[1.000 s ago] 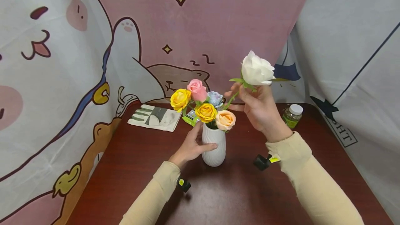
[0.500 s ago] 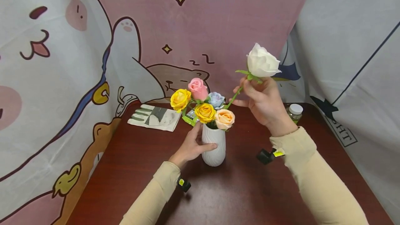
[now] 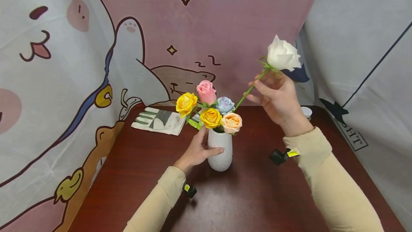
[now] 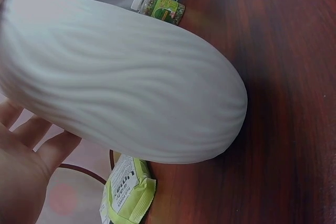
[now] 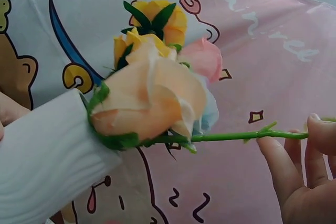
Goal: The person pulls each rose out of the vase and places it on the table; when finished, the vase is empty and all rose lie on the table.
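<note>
My left hand (image 3: 197,150) grips the ribbed white vase (image 3: 220,153) around its upper side, thumb across the front. Up and to the right, my right hand (image 3: 279,101) pinches the green stem (image 5: 231,136) of a white rose (image 3: 283,53) just below the bloom. That stem slants down behind the other flowers toward the vase mouth; its lower end is hidden. Out of the vase stand a pink rose (image 3: 206,92), a pale blue rose (image 3: 225,105), a peach rose (image 3: 232,122) and two yellow roses (image 3: 211,117). In the left wrist view the vase (image 4: 126,77) fills the middle.
A grey and white glove (image 3: 159,121) lies at the back left of the dark red table (image 3: 154,164). Behind the vase is a green packet (image 4: 128,190). A white-capped jar (image 4: 160,8) stands at the back right, mostly hidden by my right hand in the head view.
My right hand has moved up and to the right with the white rose, so more of its stem shows. The left hand and the vase have stayed in place.
</note>
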Demonstrator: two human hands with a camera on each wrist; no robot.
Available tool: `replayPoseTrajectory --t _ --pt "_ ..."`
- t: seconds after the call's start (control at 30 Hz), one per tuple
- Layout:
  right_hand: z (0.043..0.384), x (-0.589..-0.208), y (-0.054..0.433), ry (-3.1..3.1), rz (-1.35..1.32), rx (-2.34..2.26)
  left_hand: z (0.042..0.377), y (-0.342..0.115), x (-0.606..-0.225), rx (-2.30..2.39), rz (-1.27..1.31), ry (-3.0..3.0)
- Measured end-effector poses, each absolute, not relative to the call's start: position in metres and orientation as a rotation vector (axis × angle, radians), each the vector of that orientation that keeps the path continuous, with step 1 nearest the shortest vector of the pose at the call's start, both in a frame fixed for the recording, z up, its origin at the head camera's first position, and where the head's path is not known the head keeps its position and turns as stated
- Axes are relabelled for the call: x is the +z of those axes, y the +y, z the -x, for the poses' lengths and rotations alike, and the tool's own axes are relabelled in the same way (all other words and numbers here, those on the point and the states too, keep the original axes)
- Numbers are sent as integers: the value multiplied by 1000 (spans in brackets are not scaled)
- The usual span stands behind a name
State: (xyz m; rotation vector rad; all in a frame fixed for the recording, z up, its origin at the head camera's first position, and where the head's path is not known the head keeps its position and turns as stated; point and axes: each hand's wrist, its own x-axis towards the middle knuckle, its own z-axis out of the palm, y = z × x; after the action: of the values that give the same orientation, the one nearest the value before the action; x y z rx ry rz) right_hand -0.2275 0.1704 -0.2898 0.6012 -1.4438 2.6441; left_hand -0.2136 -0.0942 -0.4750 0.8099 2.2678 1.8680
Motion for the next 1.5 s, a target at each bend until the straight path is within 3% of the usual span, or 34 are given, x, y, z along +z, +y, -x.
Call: replayPoseTrajectory --t 0.5,1.17,1.5 --pt "239 -286 192 -1312 -411 2699 214 -94 -475 1883 -835 2238" --pt "240 -261 224 -1033 -418 2778 214 -94 -476 1856 -774 2252" --pt "244 -257 257 -925 -276 2750 212 -94 -474 1856 -765 2250"
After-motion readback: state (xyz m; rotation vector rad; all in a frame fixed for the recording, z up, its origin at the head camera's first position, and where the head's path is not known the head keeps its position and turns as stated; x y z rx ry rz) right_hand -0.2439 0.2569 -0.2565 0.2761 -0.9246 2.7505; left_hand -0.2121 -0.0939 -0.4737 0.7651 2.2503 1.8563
